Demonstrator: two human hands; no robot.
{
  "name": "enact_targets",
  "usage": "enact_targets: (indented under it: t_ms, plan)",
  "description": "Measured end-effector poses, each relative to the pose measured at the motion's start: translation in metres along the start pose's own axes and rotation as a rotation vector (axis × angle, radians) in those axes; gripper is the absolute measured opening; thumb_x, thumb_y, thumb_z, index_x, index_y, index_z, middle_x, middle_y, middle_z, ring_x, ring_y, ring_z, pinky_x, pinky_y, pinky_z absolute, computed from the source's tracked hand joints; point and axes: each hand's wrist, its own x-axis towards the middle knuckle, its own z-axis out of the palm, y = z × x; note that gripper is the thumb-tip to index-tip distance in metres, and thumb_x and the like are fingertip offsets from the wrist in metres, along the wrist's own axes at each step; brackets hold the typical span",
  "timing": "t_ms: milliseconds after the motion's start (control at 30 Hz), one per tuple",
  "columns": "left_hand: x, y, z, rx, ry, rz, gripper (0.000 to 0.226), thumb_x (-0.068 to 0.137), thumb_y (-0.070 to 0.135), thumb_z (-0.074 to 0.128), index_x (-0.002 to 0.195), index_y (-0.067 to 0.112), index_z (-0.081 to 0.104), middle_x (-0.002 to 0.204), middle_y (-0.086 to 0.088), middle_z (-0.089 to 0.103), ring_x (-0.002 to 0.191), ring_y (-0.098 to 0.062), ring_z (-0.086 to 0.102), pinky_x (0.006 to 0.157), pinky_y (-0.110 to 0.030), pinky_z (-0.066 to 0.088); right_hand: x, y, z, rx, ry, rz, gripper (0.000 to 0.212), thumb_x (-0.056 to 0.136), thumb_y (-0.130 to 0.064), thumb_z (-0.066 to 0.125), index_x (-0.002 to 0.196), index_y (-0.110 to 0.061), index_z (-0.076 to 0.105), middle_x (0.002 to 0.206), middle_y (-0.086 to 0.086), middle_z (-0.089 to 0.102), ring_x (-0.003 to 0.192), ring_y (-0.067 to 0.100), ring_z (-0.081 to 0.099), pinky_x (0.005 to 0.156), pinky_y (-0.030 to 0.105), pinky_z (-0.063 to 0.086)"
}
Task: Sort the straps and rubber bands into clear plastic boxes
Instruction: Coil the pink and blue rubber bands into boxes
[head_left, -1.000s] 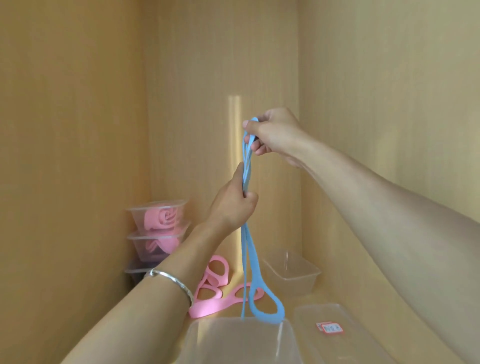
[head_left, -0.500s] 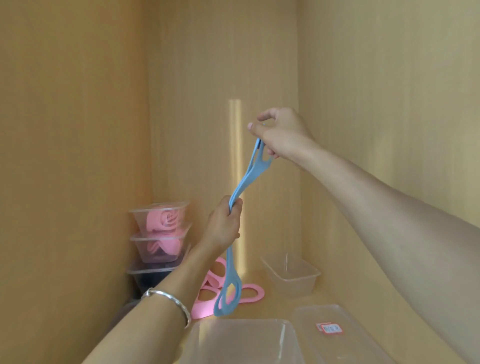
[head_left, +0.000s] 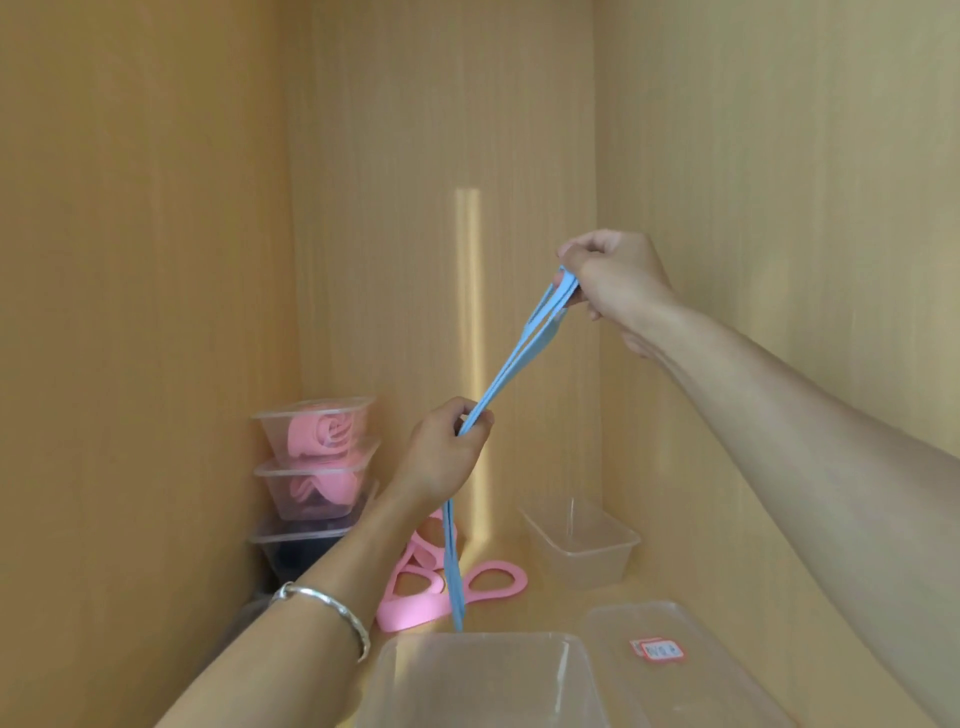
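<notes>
Lower down, our long blue rubber strap (head_left: 519, 358) now hangs as a flat narrow line, its tip at the far rim of the near clear plastic box (head_left: 483, 686); half a second ago it showed an open loop. Our left hand (head_left: 441, 457) grips its middle. Our right hand (head_left: 613, 280), shifted slightly right, pinches the top end. We cannot read the red-bordered sticker (head_left: 657, 649) on the clear flat lid (head_left: 727, 680): too blurred.

You face light wood on three sides: a left wall (head_left: 130, 312), a back panel (head_left: 395, 182) and a right wall (head_left: 779, 156), all meeting the shelf floor (head_left: 561, 605). A narrow stripe of light (head_left: 469, 312) runs upright down the back panel. A silver bangle (head_left: 332, 608) shows at lower left. Two small red-edged white labels (head_left: 657, 649) overlap at lower right; you cannot read their print.
</notes>
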Motion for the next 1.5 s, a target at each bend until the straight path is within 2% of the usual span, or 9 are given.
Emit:
enact_targets:
  t_ms: [167, 400, 767, 900, 967, 1067, 1167, 1333, 1500]
  plan:
    - [-0.003, -0.001, -0.001, -0.176, -0.022, -0.127, 0.024, 0.091, 0.033, 0.061, 0.081, 0.011, 0.059, 0.056, 0.006, 0.035, 0.052, -0.012, 0.035, 0.051, -0.025, 0.039, 0.001, 0.007, 0.001, -0.041, 0.078, -0.059, 0.026, 0.093, -0.017, 0.053, 0.070, -0.026, 0.059, 0.068, -0.006, 0.065, 0.063, 0.009, 0.061, 0.055, 0.020, 0.045]
    - [0.000, 0.009, -0.026, -0.410, 0.080, -0.179, 0.031, 0.082, 0.037, 0.072, 0.073, 0.015, 0.053, 0.054, 0.007, 0.033, 0.046, -0.008, 0.028, 0.044, -0.020, 0.026, -0.038, 0.076, -0.023, 0.110, 0.085, 0.252, 0.015, 0.096, -0.015, 0.056, 0.082, -0.015, 0.060, 0.069, 0.006, 0.063, 0.038, 0.001, 0.056, 0.038, 0.016, 0.045]
    - [0.010, 0.029, -0.011, -0.352, 0.104, -0.247, 0.015, 0.089, 0.019, 0.067, 0.080, 0.019, 0.055, 0.067, 0.003, 0.047, 0.052, -0.012, 0.038, 0.053, -0.025, 0.035, -0.131, 0.140, 0.008, -0.083, -0.547, 0.648, 0.017, 0.098, -0.026, 0.051, 0.092, -0.012, 0.058, 0.062, 0.005, 0.065, 0.046, 0.013, 0.058, 0.044, 0.022, 0.046]
    - [0.006, 0.037, -0.004, -0.341, 0.066, -0.272, 0.014, 0.085, 0.010, 0.065, 0.080, 0.021, 0.058, 0.077, 0.001, 0.051, 0.058, -0.013, 0.041, 0.054, -0.024, 0.035, -0.131, 0.136, 0.015, -0.360, -0.793, 0.596, 0.021, 0.095, -0.029, 0.049, 0.107, -0.016, 0.059, 0.063, 0.002, 0.062, 0.043, 0.010, 0.056, 0.042, 0.020, 0.045]
    - [0.004, 0.042, -0.002, -0.326, 0.040, -0.271, 0.015, 0.084, 0.008, 0.063, 0.079, 0.021, 0.058, 0.076, 0.001, 0.051, 0.058, -0.013, 0.041, 0.052, -0.024, 0.034, -0.126, 0.138, 0.019, -0.474, -0.723, 0.431, 0.022, 0.091, -0.035, 0.054, 0.107, -0.022, 0.062, 0.064, -0.002, 0.061, 0.046, 0.011, 0.056, 0.047, 0.023, 0.045]
    - [-0.001, 0.051, 0.000, -0.291, 0.006, -0.263, 0.013, 0.084, 0.009, 0.061, 0.080, 0.021, 0.058, 0.070, 0.002, 0.048, 0.056, -0.014, 0.040, 0.051, -0.023, 0.033, -0.119, 0.128, 0.022, -0.242, -0.469, 0.264, 0.031, 0.091, -0.049, 0.055, 0.116, -0.030, 0.061, 0.084, -0.012, 0.057, 0.061, 0.004, 0.052, 0.059, 0.022, 0.040]
    - [-0.004, 0.057, 0.003, -0.321, -0.003, -0.233, 0.015, 0.084, 0.007, 0.061, 0.081, 0.021, 0.058, 0.072, 0.003, 0.050, 0.060, -0.012, 0.044, 0.056, -0.025, 0.037, -0.120, 0.112, 0.027, -0.099, -0.559, 0.189, 0.043, 0.084, -0.057, 0.062, 0.120, -0.039, 0.049, 0.111, -0.016, 0.054, 0.065, -0.002, 0.051, 0.057, 0.016, 0.038]
    - [-0.009, 0.066, 0.006, -0.372, -0.016, -0.215, 0.015, 0.083, 0.005, 0.061, 0.081, 0.020, 0.059, 0.073, 0.003, 0.051, 0.059, -0.013, 0.043, 0.058, -0.026, 0.037, -0.129, 0.107, 0.044, -0.060, -0.631, 0.207, 0.068, 0.048, -0.069, 0.073, 0.102, -0.035, 0.050, 0.102, -0.010, 0.062, 0.084, 0.013, 0.067, 0.064, 0.028, 0.045]
    - [-0.020, 0.069, 0.004, -0.517, 0.009, -0.237, 0.016, 0.085, 0.002, 0.059, 0.083, 0.018, 0.060, 0.069, 0.002, 0.047, 0.055, -0.010, 0.041, 0.056, -0.024, 0.036, -0.138, 0.105, 0.046, -0.085, -0.636, 0.207, 0.048, 0.066, -0.049, 0.075, 0.099, -0.026, 0.047, 0.092, 0.002, 0.062, 0.067, 0.014, 0.059, 0.053, 0.027, 0.041]
